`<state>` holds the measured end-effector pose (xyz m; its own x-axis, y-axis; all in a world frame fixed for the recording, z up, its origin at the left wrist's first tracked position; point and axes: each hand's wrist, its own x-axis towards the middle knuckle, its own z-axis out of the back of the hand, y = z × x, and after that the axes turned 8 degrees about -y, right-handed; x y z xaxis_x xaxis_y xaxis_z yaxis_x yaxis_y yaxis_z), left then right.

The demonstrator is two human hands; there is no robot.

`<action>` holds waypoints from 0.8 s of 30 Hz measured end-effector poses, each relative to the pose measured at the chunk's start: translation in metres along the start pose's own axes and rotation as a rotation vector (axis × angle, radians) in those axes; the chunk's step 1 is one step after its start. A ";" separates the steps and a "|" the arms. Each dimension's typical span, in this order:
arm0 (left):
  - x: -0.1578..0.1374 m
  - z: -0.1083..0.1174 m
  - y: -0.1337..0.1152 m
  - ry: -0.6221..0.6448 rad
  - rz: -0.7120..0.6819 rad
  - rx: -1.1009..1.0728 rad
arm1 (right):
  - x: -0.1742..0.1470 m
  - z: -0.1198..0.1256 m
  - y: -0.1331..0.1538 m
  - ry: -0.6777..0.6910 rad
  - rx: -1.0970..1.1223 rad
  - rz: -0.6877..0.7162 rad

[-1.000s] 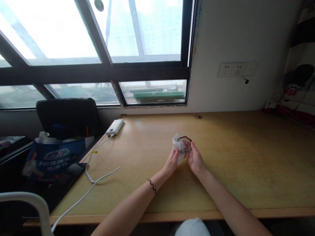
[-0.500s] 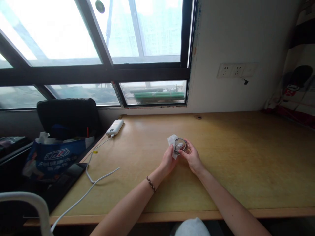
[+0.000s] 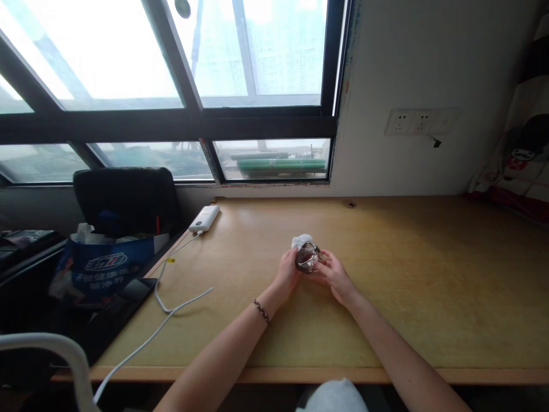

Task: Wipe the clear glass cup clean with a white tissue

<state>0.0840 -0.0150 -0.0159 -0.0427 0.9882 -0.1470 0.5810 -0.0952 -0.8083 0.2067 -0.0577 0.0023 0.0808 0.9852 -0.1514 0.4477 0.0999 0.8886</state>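
Observation:
A pair of glasses (image 3: 305, 260) with dark-tinted lenses and a thin metal frame is held just above the table, between both hands. My left hand (image 3: 288, 268) is closed on the left side of the glasses, together with a crumpled white tissue (image 3: 301, 240) that sticks out above the fingers. On the other side, my right hand (image 3: 337, 276) pinches the frame between thumb and fingers. Parts of the frame are covered by the fingers. A braided bracelet (image 3: 261, 310) circles the left wrist.
The wooden table (image 3: 429, 286) spreads beneath my hands. At its left edge lies a white power bank (image 3: 205, 218) with a white cable (image 3: 165, 309) looping toward me. Left of the table stand a black chair (image 3: 126, 197) and a blue bag (image 3: 107, 269). A window (image 3: 266, 146) and wall sockets (image 3: 412, 122) are behind.
The glasses have turned in my hands, so a dark lens now faces up. My right fingers have shifted on the frame, and the tissue sits more bunched above the left hand.

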 end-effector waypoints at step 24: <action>-0.015 -0.008 0.002 0.009 -0.144 0.176 | 0.005 0.001 0.001 -0.071 -0.379 0.237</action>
<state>0.0923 -0.0293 -0.0102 -0.1069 0.9941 -0.0183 0.4187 0.0283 -0.9077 0.2084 -0.0526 0.0021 0.2090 0.9762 0.0581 0.0526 -0.0705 0.9961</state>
